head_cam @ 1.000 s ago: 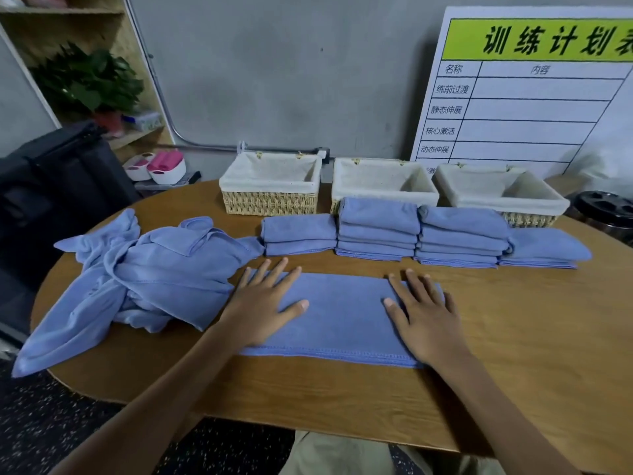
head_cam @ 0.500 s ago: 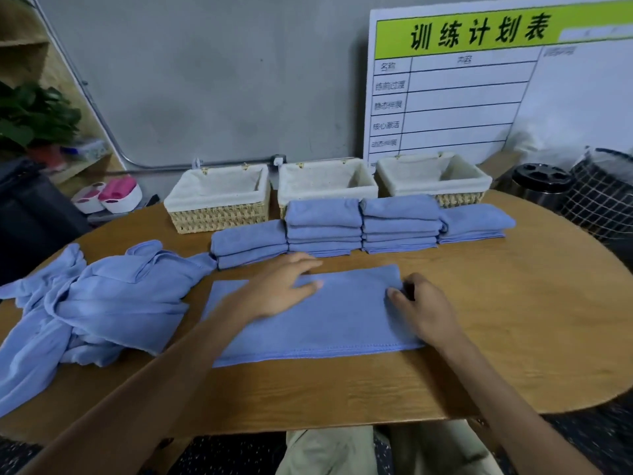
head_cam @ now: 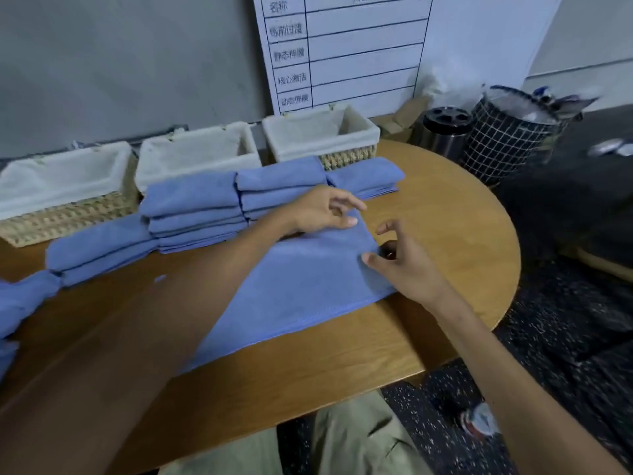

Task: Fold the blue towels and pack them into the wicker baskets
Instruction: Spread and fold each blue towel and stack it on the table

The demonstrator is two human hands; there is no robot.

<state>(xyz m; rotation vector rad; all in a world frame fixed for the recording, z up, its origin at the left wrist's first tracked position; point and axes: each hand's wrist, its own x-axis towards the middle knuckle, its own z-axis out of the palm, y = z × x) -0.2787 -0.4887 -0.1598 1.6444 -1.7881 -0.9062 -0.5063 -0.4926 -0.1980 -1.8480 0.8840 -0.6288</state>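
A blue towel (head_cam: 301, 286), folded into a long strip, lies flat on the wooden table (head_cam: 462, 234). My left hand (head_cam: 322, 210) reaches across it and pinches its far right corner. My right hand (head_cam: 400, 265) pinches the towel's right edge with thumb on top. Behind the strip lie stacks of folded blue towels (head_cam: 191, 204), with one stack at the left (head_cam: 99, 248) and one at the right (head_cam: 366, 174). Three lined wicker baskets stand along the back: left (head_cam: 68, 214), middle (head_cam: 191, 166), right (head_cam: 349, 156). All look empty.
Unfolded blue towels (head_cam: 20, 303) lie at the table's left edge. A whiteboard (head_cam: 342, 46) leans on the wall behind the baskets. A metal canister (head_cam: 445, 128) and a checked bin (head_cam: 507, 138) stand beyond the table's rounded right end.
My left hand moved from the strip's middle to its far right corner. My right hand went from lying flat to pinching the right edge. The view swung right.
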